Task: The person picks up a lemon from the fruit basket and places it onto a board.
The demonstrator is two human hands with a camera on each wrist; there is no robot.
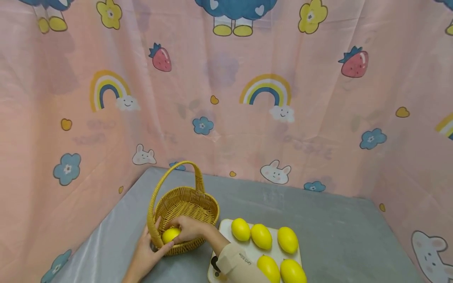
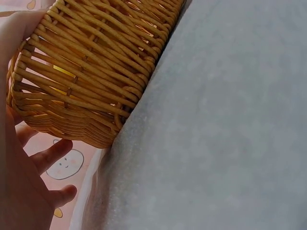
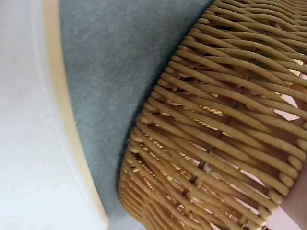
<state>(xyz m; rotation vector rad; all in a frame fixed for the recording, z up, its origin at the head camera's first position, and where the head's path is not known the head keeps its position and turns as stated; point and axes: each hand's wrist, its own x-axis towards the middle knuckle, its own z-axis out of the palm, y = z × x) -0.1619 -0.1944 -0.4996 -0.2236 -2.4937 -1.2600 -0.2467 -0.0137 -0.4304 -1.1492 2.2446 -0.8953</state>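
Observation:
A wicker basket [image 1: 198, 204] with a tall arched handle stands on the grey cloth. My left hand [image 1: 146, 249] holds its near left side, the thumb along the rim; in the left wrist view several fingers [image 2: 50, 155] spread beside the woven wall. My right hand [image 1: 189, 228] reaches over the rim and grips a yellow lemon [image 1: 170, 235] low inside, at the left end. In the right wrist view the basket wall [image 3: 216, 115] hides most of that hand. Several more lemons [image 1: 261, 236] lie on a white tray [image 1: 226, 228] right of the basket.
The right forearm's beige sleeve [image 1: 240, 263] crosses above the tray's left part and partly covers it. A grey cloth [image 1: 339, 236] covers the table. Pink printed curtains [image 1: 233, 137] enclose the back and both sides.

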